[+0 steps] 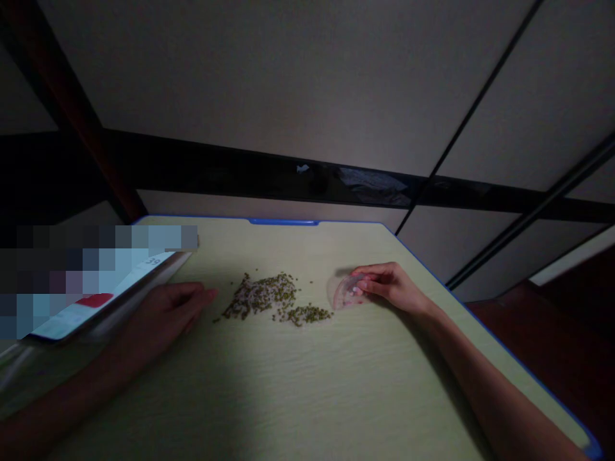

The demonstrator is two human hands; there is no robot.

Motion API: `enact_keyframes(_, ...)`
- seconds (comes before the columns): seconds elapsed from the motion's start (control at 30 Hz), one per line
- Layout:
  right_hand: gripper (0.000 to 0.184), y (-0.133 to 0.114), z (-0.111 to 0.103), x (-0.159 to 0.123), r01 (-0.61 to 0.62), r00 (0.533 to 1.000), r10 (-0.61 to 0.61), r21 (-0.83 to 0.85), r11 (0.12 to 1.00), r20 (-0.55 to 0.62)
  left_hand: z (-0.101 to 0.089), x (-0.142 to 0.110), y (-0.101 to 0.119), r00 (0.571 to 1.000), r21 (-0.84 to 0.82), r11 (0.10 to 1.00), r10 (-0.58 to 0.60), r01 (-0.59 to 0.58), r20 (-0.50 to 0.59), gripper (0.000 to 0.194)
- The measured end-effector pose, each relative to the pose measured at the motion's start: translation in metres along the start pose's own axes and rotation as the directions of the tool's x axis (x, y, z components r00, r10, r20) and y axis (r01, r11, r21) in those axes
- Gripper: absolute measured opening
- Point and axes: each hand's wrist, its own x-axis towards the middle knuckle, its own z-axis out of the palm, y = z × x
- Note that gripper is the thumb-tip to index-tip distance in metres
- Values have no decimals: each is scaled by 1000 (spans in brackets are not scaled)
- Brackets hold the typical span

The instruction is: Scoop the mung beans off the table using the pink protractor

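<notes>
Right hand (388,286) now, thumb and fingers pinching a see-through, pink-tinged plastic piece (342,293), curved at its edge, just right of the seeds (278,289); its contents I can't make out. Those small, greenish, grainy seeds lie in two loose patches on the pale, wood-grained table (298,390). Left hand (170,310) beside the larger patch, fingers bent, their grip too dim to tell.

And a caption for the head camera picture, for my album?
Seeds on a table between the left hand and the right hand, which holds clear pinkish plastic.
</notes>
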Motion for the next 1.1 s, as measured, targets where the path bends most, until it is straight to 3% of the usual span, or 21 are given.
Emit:
enact_keyframes(0.17,32,-1,0,-4,-50,998,49,23,998,28,-2,-2,5,998,20,998,-61,61,5,38)
enact_keyframes(1.1,29,-3,7,-4,4,996,-8,-47,999,-84,-2,-3,5,997,63,995,-72,71,7,39)
